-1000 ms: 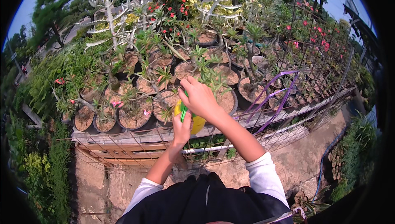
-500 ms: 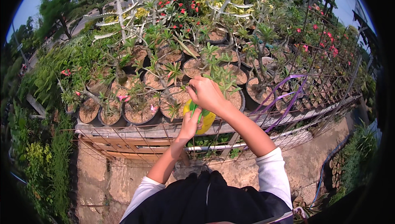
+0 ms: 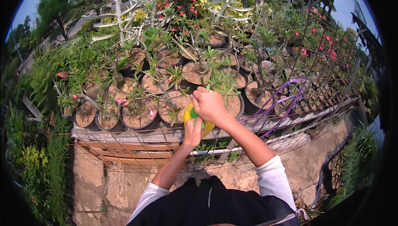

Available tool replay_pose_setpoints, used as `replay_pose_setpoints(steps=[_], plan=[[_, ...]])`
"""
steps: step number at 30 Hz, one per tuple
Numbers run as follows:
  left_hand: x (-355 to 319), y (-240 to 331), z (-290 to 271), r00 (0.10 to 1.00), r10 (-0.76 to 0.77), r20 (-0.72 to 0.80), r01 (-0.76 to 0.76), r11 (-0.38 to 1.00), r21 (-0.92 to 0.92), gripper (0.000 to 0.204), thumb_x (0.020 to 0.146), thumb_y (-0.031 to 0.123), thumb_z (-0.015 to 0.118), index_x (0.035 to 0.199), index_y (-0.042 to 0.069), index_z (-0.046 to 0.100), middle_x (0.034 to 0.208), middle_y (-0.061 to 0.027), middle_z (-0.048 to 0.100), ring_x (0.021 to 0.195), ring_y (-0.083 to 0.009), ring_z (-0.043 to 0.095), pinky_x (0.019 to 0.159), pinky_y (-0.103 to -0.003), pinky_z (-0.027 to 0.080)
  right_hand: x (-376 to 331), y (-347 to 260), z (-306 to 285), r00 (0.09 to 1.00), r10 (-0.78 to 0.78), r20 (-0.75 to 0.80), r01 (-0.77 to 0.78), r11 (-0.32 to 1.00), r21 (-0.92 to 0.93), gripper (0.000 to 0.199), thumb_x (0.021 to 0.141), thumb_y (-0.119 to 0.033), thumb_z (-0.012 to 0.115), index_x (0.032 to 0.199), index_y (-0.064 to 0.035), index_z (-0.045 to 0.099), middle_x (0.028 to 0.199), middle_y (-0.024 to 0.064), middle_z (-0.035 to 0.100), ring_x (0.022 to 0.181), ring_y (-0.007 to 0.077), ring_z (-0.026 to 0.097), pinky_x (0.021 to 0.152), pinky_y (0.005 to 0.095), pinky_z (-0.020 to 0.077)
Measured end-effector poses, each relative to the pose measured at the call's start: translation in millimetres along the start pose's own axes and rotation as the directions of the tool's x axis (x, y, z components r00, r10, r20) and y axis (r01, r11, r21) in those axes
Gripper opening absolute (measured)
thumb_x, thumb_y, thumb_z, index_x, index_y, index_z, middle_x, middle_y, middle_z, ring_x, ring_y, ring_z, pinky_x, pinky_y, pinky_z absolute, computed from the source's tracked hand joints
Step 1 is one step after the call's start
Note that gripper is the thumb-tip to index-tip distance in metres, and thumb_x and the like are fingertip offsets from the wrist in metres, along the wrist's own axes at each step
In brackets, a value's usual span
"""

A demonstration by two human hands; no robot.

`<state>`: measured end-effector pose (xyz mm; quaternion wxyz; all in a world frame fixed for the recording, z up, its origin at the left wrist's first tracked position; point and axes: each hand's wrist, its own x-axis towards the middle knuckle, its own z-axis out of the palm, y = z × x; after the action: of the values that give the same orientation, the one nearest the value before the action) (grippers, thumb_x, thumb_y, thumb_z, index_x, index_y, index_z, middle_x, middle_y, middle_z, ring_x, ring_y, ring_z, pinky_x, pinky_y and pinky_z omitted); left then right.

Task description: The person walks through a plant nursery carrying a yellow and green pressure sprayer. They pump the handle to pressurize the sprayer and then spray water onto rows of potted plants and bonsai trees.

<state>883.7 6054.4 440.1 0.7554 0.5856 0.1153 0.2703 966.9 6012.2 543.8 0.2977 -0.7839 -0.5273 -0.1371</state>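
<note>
In front of me, over the edge of the plant bench, is a yellow spray bottle (image 3: 209,128) with green parts. My left hand (image 3: 192,132) is closed around its green handle. My right hand (image 3: 208,105) is shut in a fist at the top of the bottle, and a bit of green shows above its knuckles. What lies inside the fist is mostly hidden, but it looks like the sprayer's green pump top. Just beyond my hands grows a leafy potted plant (image 3: 226,84) in a black pot.
Several black pots (image 3: 141,116) of thick-stemmed plants crowd the bench. A rusty wire mesh fence (image 3: 137,149) runs along its front, with purple ribbon (image 3: 286,101) tied at the right. Wooden slats (image 3: 124,150) sit below. Concrete paving (image 3: 124,188) lies underfoot.
My right hand has come down and closed into a fist at the sprayer's top. My left hand keeps its hold on the handle. The view has shifted slightly.
</note>
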Motion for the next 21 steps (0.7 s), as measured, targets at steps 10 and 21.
replay_pose_setpoints(steps=[10, 21], plan=[[-4.8, 6.4, -3.2, 1.000, -0.019, 0.016, 0.019, 1.000, 0.025, 0.040, 0.086, 0.033, 0.042, 0.059, 0.004, 0.043, 0.049, 0.0007, 0.039, 0.041, -0.0063, 0.036, 0.037, -0.022, 0.027, 26.0, -26.6, -62.7, 0.996, -0.080, -0.043, 0.083, 0.994, 0.066, 0.017, 0.071, -0.012, 0.051, 0.062, 0.0024, 0.054, 0.063, 0.0157, 0.052, 0.062, 0.0343, 0.052, 0.057, 0.0413, 0.0421], [-6.1, 5.7, -0.4, 0.999, 0.048, 0.010, -0.049, 0.994, 0.098, 0.040, 0.087, 0.031, 0.037, 0.061, 0.002, 0.042, 0.047, -0.0003, 0.038, 0.038, -0.0071, 0.035, 0.036, -0.022, 0.025, -7.7, -3.5, -3.4, 1.000, -0.022, -0.003, 0.022, 0.999, 0.048, 0.018, 0.073, -0.015, 0.050, 0.062, -0.0005, 0.053, 0.062, 0.0122, 0.050, 0.057, 0.0322, 0.052, 0.051, 0.0408, 0.0430]])
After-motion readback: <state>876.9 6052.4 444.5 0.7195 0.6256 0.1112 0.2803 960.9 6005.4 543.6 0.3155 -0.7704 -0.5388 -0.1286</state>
